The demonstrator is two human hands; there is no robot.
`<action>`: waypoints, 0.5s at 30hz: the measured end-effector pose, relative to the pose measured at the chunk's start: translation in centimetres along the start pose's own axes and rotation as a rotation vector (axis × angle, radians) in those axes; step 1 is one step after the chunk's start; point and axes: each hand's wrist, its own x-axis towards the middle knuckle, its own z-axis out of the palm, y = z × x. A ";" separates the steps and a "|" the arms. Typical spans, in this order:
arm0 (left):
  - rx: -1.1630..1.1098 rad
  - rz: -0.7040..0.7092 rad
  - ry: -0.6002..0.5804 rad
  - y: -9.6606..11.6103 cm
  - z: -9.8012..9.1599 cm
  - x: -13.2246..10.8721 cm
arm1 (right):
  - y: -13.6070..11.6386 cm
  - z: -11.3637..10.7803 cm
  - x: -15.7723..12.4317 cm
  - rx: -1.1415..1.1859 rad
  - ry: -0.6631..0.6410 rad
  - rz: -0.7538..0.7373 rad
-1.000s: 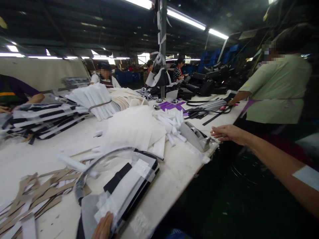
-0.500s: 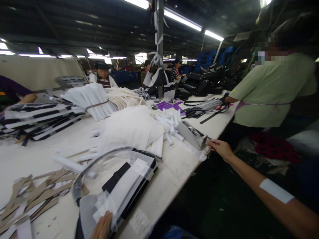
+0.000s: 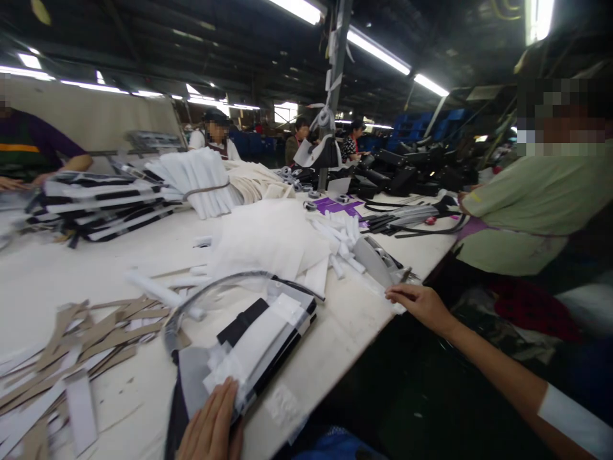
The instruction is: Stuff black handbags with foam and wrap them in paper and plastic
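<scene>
A black bag (image 3: 297,319) with a long looped handle (image 3: 191,300) lies near the table's front edge. White foam sheet (image 3: 261,335) and clear tape cover part of it. My left hand (image 3: 211,421) rests on its near end, fingers stretched out flat against the wrapping. Just in front of the grey tape dispenser (image 3: 376,259), my right hand (image 3: 424,310) is closed in a pinch. What looks like a thin strip of clear tape is between its fingertips, though it shows only faintly.
Brown and white paper strips (image 3: 96,351) lie at left. White foam sheets (image 3: 268,236) and foam rolls (image 3: 342,239) sit mid-table. Behind are bundled black-and-white pieces (image 3: 110,204). A co-worker in light green (image 3: 541,204) stands at right; other people work further back.
My right hand has moved back from the dispenser's cutting edge, still pinched. More of my left hand shows on the bag. The whole view has shifted, with things appearing further right.
</scene>
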 end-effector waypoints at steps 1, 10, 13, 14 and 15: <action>-0.004 -0.039 -0.016 0.6 -0.5 0.2 | -2.0 0.9 0.0 -0.030 -0.089 -0.104; 0.013 -0.306 -0.076 4.1 -2.9 2.5 | -19.9 14.5 1.3 0.072 -0.982 -0.917; 0.020 -0.336 -0.052 4.4 -2.7 2.7 | -23.1 20.0 2.4 -0.011 -1.201 -1.063; 0.023 -0.341 -0.044 4.5 -2.7 2.7 | -23.8 21.7 2.8 -0.074 -1.260 -1.101; 0.025 -0.346 -0.034 4.6 -2.6 2.7 | -24.4 23.2 3.1 -0.150 -1.314 -1.135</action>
